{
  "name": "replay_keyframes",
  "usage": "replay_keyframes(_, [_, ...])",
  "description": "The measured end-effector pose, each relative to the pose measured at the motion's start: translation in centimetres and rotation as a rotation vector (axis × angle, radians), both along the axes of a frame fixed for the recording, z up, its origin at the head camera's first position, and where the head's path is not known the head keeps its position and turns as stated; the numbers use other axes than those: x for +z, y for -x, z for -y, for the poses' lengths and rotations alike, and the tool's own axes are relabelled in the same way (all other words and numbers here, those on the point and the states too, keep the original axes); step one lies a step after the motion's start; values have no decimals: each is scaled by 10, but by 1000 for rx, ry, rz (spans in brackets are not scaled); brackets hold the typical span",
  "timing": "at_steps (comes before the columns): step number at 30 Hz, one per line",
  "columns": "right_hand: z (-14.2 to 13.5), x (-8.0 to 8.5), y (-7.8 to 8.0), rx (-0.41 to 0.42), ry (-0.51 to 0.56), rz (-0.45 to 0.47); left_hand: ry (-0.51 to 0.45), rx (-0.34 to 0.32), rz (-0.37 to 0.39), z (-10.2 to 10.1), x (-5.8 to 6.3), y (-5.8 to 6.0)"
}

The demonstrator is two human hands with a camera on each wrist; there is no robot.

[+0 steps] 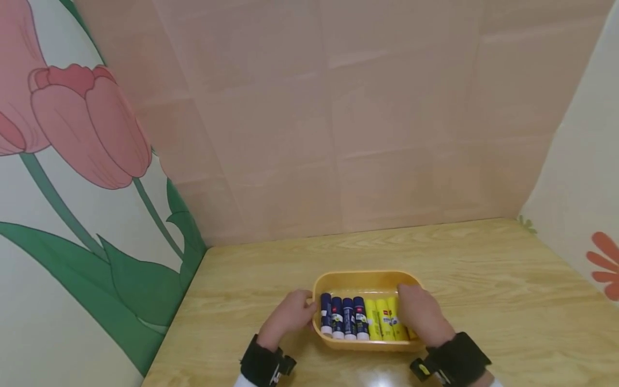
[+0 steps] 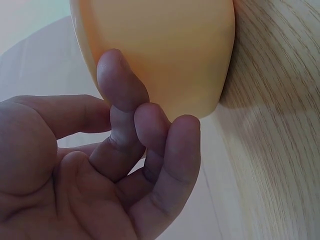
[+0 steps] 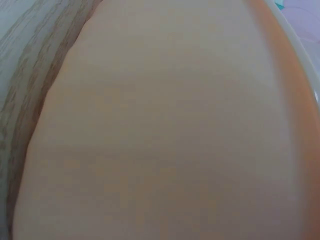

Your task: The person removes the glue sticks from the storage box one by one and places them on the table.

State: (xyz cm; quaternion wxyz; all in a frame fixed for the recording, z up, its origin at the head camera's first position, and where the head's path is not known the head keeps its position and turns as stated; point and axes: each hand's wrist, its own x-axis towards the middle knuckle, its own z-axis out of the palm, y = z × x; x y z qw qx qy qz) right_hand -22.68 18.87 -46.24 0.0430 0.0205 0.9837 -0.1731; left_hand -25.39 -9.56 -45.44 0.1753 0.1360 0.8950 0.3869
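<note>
One left hand point(image 1: 290, 313), at the tray's left end: fingers half bent; whether they pinch the rim, cannot tell. One yellow tray point(image 1: 360, 280), on the table point(image 1: 232, 317): probably light, stiff; best held by both end rims. Four blue glue sticks point(image 1: 348, 318), tray's left half; three yellow sticks point(image 1: 384, 319), right of centre: likely light, rigid, slippery; grip mid-barrel. One right hand point(image 1: 423, 314), over the tray's right end: fingertips hidden, hold unclear.
</note>
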Motion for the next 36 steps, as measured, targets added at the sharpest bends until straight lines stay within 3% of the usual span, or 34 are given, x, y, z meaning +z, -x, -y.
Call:
replay_keyframes(20, [-4, 9, 8, -49, 93, 4, -34, -21, -4, 0, -1, 1])
replay_keyframes(36, [-1, 16, 17, -27, 40, -18, -45, -39, 1, 4, -1, -1])
